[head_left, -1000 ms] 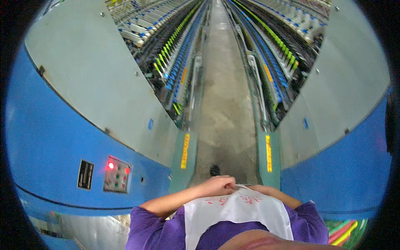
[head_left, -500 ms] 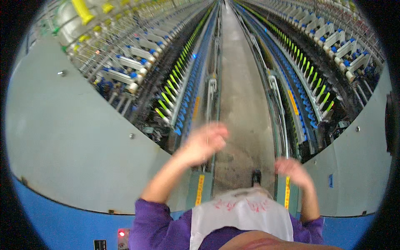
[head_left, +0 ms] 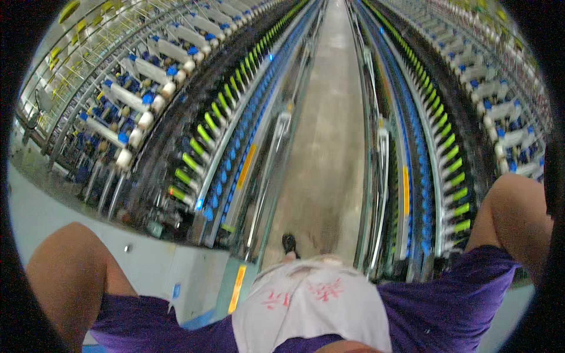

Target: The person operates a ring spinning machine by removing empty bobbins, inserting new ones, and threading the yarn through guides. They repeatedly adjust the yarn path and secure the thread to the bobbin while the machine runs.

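Neither of my hands shows in the head view. My left arm (head_left: 67,282) is bent at the left edge, its elbow raised and the forearm dropping out of the picture. On the right, my bent right arm (head_left: 512,209) has its elbow up beside the right-hand machine, and that hand is hidden too. A white apron (head_left: 318,300) with red markings covers my front, over purple sleeves. On the left-hand machine stands a row of yellow-green bobbins (head_left: 219,112); a similar row of bobbins (head_left: 452,167) lines the right-hand machine.
A narrow aisle floor (head_left: 323,153) runs ahead between two long spinning frames. Metal rails (head_left: 268,176) border it on the left. White rollers (head_left: 144,120) and blue parts sit farther back. A grey end panel (head_left: 147,259) stands near me; a black shoe (head_left: 289,244) is on the floor.
Both hands, earlier blurred in front of me, have gone out of view as my arms spread outward. The view has moved forward into the aisle; the grey end panels take up less of it.
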Motion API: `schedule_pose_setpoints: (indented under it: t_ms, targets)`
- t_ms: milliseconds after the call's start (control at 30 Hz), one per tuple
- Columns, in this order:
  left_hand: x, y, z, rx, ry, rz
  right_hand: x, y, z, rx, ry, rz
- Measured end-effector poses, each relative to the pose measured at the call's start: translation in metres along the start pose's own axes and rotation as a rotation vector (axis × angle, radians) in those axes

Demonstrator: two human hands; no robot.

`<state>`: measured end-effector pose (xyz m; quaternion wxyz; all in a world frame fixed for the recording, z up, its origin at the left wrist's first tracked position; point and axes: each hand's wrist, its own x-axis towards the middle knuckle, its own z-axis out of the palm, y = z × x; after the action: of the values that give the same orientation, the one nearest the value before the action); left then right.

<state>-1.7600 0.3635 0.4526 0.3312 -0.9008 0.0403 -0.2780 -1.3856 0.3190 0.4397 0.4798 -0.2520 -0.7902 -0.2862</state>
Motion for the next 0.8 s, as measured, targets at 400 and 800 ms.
schedule_pose_setpoints:
  t_ms: [400,800]
  targets:
    - [-0.026,-0.127,0.131,0.025,-0.065,0.064,0.033,0.18,0.129,-0.228,-0.158,-0.009]
    - [0.021,-0.192,0.239,0.098,-0.271,-0.088,0.008,0.362,0.189,-0.095,-0.106,-0.146]
